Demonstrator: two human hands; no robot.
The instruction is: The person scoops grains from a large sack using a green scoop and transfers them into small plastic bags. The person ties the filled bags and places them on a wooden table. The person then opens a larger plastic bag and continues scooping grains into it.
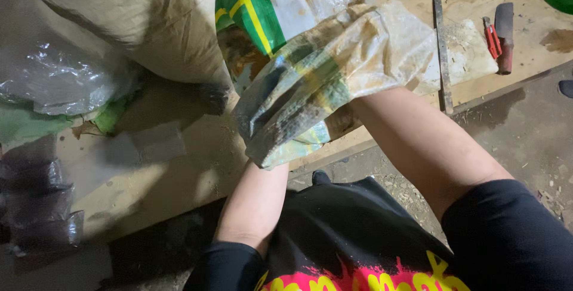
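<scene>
1. Where the board [179, 171] runs off to the left, crumpled clear plastic [54, 76] lies beside a big tan sack [149, 22].
2. The left hand is out of sight: its forearm [253, 204] goes up under a folded woven bag [322, 82], so I cannot tell its grip.
3. The bag (white, dirty, with green and yellow print) hangs over the board's near edge, draped across both wrists.
4. The right hand is hidden too; its forearm [424, 148] disappears into the bag's folds, its grip not visible.
5. Right of the bag, a metal strip [442, 58] lies on the board.
6. Farther right rests a red-handled knife [500, 37].
</scene>
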